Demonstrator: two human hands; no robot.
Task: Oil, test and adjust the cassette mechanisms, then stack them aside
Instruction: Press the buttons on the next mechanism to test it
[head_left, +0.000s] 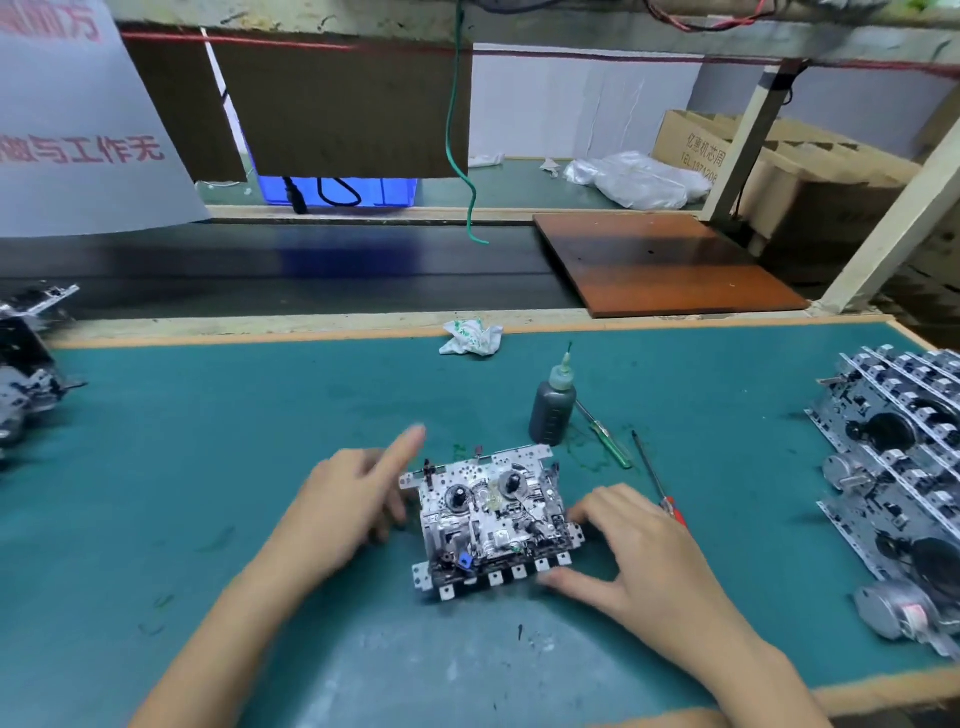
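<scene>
On the teal bench mat (208, 467), near its front, sits a silver metal cassette mechanism (491, 519); right hand (639, 551) grips its right edge, left hand (348, 499) loose beside it, forefinger extended

Both hands, left hand (345, 501) and right hand (636, 545), flank the cassette mechanism (491, 519), seemingly touching it

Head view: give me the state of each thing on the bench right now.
Cassette mechanism: flat on the mat, reels up.
Left hand: beside the mechanism, index finger extended.
Right hand: fingers on its right edge, thumb at the front keys.
Oil bottle: upright, nozzle on.
Green screwdriver: lying unused.
Red screwdriver: lying unused.
Stacked mechanisms: piled at right.
</scene>
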